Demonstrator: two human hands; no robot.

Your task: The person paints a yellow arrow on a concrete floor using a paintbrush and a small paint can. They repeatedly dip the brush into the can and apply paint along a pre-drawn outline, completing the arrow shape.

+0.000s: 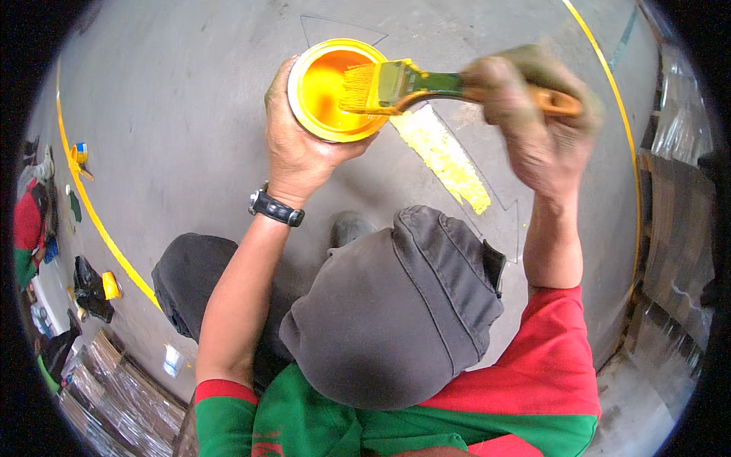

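My left hand (301, 156) is wrapped round an open paint can (295, 95), tilted so that the yellow paint (320, 84) inside shows. In my right hand (533, 114), slightly blurred, is the handle of a flat paintbrush (426, 84). Its bristles, coated in yellow, reach over the can's mouth at the right rim; whether they touch the paint I cannot tell. Below the brush, a partly filled strip of yellow paint (442, 156) lies on the grey floor (190, 129). Thin drawn outlines of an arrow shape run around and beyond that strip.
Yellow lines (103, 221) run along the floor on both sides. At the left lie a small can (79, 152), a yellow container (111, 286), a black plastic bag (90, 289) and a white cup (173, 359). Film-wrapped stacks (678, 206) stand at the right edge. My knees are bent below my hands.
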